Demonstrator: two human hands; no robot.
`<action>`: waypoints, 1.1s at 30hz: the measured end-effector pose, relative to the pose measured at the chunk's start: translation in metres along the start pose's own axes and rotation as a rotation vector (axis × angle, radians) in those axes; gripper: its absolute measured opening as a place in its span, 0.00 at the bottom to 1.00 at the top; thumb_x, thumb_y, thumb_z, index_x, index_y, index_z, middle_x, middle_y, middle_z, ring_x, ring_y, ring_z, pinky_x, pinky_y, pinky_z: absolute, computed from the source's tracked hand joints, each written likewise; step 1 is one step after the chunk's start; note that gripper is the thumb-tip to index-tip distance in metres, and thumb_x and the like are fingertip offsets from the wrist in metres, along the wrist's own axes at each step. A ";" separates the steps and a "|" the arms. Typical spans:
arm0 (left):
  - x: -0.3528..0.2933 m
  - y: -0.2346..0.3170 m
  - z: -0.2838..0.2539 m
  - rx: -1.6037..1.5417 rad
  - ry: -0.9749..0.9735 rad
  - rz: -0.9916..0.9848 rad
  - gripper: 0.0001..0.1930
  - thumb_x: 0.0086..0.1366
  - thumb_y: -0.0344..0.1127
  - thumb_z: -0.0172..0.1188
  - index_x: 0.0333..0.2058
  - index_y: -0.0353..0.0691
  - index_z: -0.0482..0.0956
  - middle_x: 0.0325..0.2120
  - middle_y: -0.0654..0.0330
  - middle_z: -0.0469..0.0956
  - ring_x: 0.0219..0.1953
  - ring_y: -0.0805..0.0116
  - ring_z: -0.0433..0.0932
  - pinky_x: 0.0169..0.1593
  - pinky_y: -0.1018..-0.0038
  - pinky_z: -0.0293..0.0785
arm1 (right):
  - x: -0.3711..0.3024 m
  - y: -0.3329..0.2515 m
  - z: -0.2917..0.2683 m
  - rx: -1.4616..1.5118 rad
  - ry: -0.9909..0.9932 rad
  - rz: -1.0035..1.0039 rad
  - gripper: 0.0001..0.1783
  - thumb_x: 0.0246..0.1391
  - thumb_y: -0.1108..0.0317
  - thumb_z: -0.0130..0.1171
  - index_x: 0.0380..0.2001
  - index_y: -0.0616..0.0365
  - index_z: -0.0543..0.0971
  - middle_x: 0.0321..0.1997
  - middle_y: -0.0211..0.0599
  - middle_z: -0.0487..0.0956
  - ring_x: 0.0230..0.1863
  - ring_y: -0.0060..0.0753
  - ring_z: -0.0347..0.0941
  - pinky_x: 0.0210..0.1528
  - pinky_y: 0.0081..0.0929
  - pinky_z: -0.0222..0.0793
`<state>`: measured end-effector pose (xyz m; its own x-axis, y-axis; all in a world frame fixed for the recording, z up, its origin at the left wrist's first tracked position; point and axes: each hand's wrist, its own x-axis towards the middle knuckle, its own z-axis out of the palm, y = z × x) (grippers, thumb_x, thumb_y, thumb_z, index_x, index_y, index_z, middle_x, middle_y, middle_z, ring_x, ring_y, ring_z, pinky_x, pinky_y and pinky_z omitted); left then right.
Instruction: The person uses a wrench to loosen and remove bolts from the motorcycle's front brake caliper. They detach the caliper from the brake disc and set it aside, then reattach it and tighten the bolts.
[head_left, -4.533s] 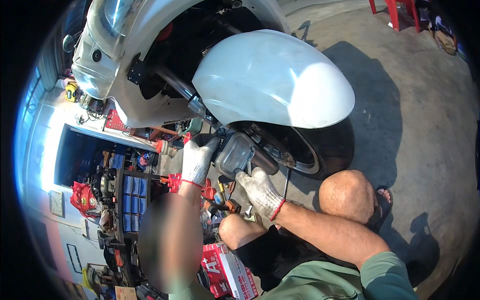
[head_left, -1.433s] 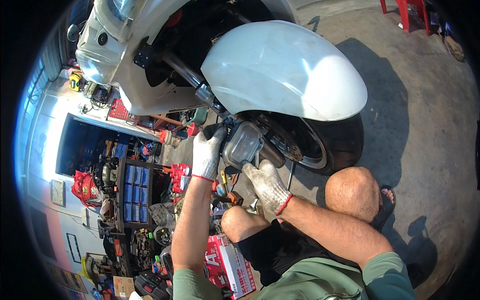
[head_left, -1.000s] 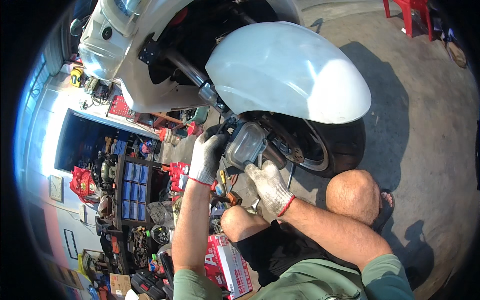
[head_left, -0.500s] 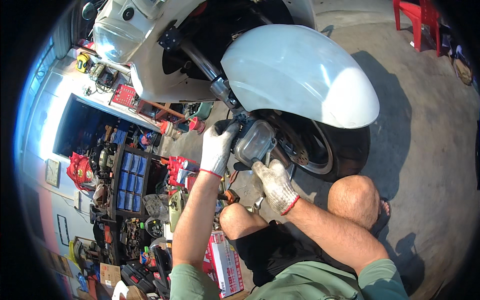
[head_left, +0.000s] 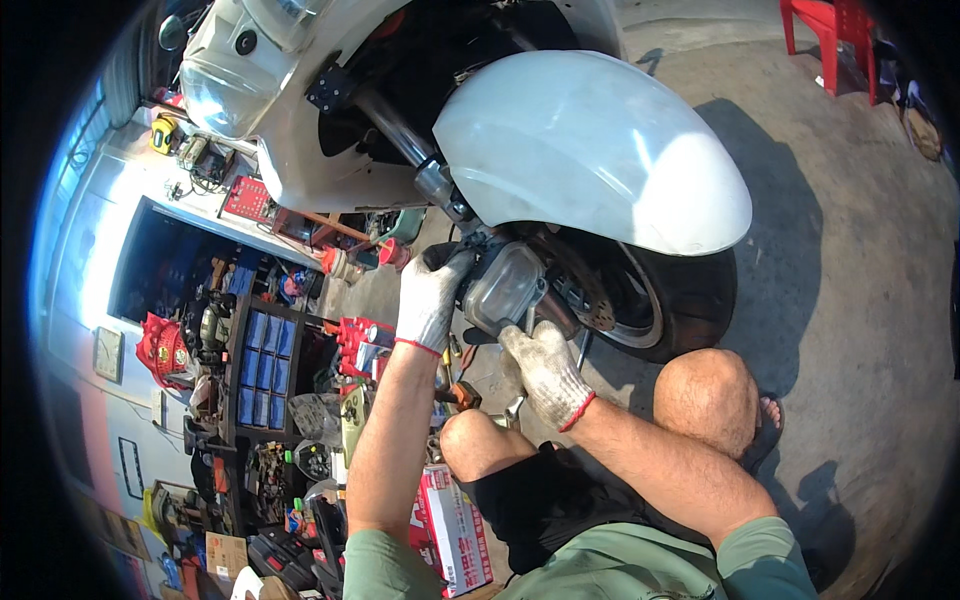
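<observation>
Both my hands are up at the scooter's front wheel, gloved in dirty white knit with red cuffs.

Left hand [head_left: 432, 300]: fingers curled together over the top left edge of the brake caliper [head_left: 505, 288], thumb side toward the fork leg [head_left: 405, 140]. It is gripping the caliper body, not pinching a small part. The fingertips are hidden behind the caliper, so I can't tell exactly what they touch.

Right hand [head_left: 545, 372]: just below the caliper, fingers closed together and pointing up at its underside, touching or very nearly so. I can't tell whether it has anything clamped; a thin metal piece shows below the palm, too small to identify.

The caliper is a grey metal block sitting between my two hands, against the brake disc [head_left: 590, 300], right of my left fingers and just above my right fingers. The front tyre [head_left: 690, 300] lies beyond the disc, to the right of my right fingers. The white front mudguard [head_left: 590, 150] is above both hands, overhanging the wheel.

My bare knees are below the right hand, one [head_left: 705, 395] to its right and one [head_left: 470, 440] just under it. A red carton [head_left: 450, 525] lies on the ground below my left forearm. A dark organiser with blue drawers [head_left: 262, 365] stands well left of the left hand, amid tool clutter. A red plastic chair [head_left: 825, 30] is far off at upper right on the concrete floor [head_left: 850, 300].
</observation>
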<state>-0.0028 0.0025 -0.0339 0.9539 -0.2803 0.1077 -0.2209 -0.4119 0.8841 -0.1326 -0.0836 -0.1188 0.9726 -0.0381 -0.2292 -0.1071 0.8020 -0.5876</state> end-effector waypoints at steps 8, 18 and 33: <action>0.001 -0.006 0.001 -0.023 0.026 -0.003 0.14 0.64 0.30 0.65 0.45 0.26 0.82 0.35 0.56 0.84 0.33 0.73 0.80 0.39 0.77 0.77 | 0.002 0.000 0.000 0.020 -0.004 0.026 0.11 0.65 0.67 0.55 0.40 0.67 0.80 0.30 0.31 0.79 0.28 0.18 0.74 0.26 0.24 0.69; 0.001 -0.011 -0.006 0.004 0.018 0.022 0.13 0.65 0.31 0.65 0.44 0.27 0.83 0.33 0.59 0.84 0.31 0.76 0.78 0.36 0.79 0.75 | -0.001 -0.001 0.002 0.025 0.021 -0.006 0.11 0.64 0.68 0.56 0.37 0.67 0.79 0.28 0.31 0.78 0.25 0.19 0.74 0.23 0.23 0.69; 0.002 -0.003 -0.002 -0.014 -0.005 -0.028 0.12 0.64 0.29 0.65 0.43 0.28 0.83 0.34 0.58 0.84 0.32 0.74 0.80 0.38 0.78 0.76 | 0.003 0.003 -0.001 0.056 -0.004 0.011 0.10 0.63 0.68 0.56 0.34 0.65 0.80 0.23 0.29 0.76 0.20 0.20 0.71 0.18 0.24 0.66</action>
<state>0.0003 0.0054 -0.0355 0.9587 -0.2730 0.0802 -0.1908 -0.4080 0.8928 -0.1304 -0.0817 -0.1218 0.9723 -0.0264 -0.2320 -0.1064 0.8344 -0.5408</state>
